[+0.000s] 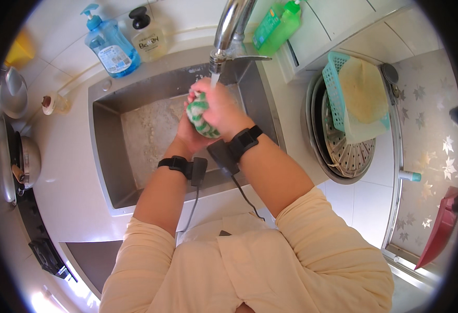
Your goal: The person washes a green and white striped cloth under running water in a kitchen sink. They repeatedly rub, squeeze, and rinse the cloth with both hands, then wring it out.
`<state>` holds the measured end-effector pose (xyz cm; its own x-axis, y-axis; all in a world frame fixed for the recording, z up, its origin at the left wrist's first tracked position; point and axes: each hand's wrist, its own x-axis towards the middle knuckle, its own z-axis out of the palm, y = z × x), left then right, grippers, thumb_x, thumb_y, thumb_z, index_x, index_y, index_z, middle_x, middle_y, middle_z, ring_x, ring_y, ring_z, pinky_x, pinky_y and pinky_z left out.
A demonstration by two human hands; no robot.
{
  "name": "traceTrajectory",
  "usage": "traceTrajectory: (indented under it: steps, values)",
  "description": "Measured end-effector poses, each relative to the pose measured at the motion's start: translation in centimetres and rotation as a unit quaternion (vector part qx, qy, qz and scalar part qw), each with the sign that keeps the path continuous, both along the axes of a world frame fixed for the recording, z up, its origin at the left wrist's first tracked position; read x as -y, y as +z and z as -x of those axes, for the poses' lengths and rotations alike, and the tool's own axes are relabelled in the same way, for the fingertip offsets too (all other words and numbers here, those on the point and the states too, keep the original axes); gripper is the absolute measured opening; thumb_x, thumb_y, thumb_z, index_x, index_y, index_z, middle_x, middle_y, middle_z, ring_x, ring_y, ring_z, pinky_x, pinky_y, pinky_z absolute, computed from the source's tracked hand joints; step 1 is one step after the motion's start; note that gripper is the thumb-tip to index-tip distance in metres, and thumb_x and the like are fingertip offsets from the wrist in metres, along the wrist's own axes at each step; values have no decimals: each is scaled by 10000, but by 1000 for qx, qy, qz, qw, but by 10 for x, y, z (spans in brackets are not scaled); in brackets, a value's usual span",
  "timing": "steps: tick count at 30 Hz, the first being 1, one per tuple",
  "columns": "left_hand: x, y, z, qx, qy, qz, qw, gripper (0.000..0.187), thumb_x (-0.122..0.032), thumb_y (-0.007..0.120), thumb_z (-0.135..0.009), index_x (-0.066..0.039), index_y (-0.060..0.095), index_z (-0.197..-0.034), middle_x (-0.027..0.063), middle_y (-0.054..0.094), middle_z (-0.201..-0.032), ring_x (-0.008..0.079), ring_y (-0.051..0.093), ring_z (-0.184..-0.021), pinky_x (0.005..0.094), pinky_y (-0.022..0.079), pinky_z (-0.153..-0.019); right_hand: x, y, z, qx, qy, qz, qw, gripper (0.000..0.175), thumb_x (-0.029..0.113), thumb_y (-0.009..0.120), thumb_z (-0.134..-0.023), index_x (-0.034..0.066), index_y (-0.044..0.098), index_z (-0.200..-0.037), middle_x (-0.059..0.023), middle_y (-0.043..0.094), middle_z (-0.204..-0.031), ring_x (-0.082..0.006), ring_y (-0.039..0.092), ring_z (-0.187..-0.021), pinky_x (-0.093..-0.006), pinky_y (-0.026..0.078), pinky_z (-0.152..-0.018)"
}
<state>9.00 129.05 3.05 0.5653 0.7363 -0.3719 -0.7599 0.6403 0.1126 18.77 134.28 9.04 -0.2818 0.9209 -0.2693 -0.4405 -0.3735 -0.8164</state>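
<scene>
A wadded green-and-white cloth is squeezed between my two hands over the stainless steel sink. My left hand cups it from the left and below. From the right, my right hand presses on it, its fingers curled over the top. Water runs from the chrome faucet onto my right hand and the top of the wad. Each wrist wears a black strap with a small box and a cable. The sink floor looks wet with some suds.
A blue pump bottle, a clear pump bottle and a green bottle line the sink's back. To the right, a turquoise basket rests on stacked metal pans. A small jar and a metal pot stand left.
</scene>
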Motion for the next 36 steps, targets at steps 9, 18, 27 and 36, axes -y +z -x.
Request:
traceTrajectory:
  steps: [9,18,27,36]
  values:
    - [-24,-24,8,-157,89,-14,984,390,-444,484,-954,-79,574,-1056,74,625,-980,220,600,-934,386,499,-813,41,-69,6,447,-48,-374,812,214,239,620,-853,36,549,-844,-189,572,-1092,-400,525,-1004,-481,435,-810]
    - [-22,-21,4,-318,-7,13,948,271,-354,496,-960,-101,571,-1020,60,625,-877,210,603,-758,336,508,-644,-7,-66,0,357,-11,3,934,253,273,524,-924,28,580,-891,-189,592,-815,-381,578,-692,-473,479,-656]
    - [-17,-4,4,-302,52,73,949,317,-425,487,-964,-120,568,-1000,44,616,-849,184,576,-693,311,445,-535,32,-61,15,300,-45,-101,947,322,306,539,-935,12,612,-827,-146,613,-925,-242,598,-746,-365,487,-677]
    - [-9,5,20,-478,34,-97,872,414,-460,487,-963,-80,555,-1112,42,608,-944,168,587,-838,335,470,-697,4,-68,-39,3,153,265,952,271,248,579,-917,84,519,-1124,-50,599,-981,-199,605,-871,-369,492,-730]
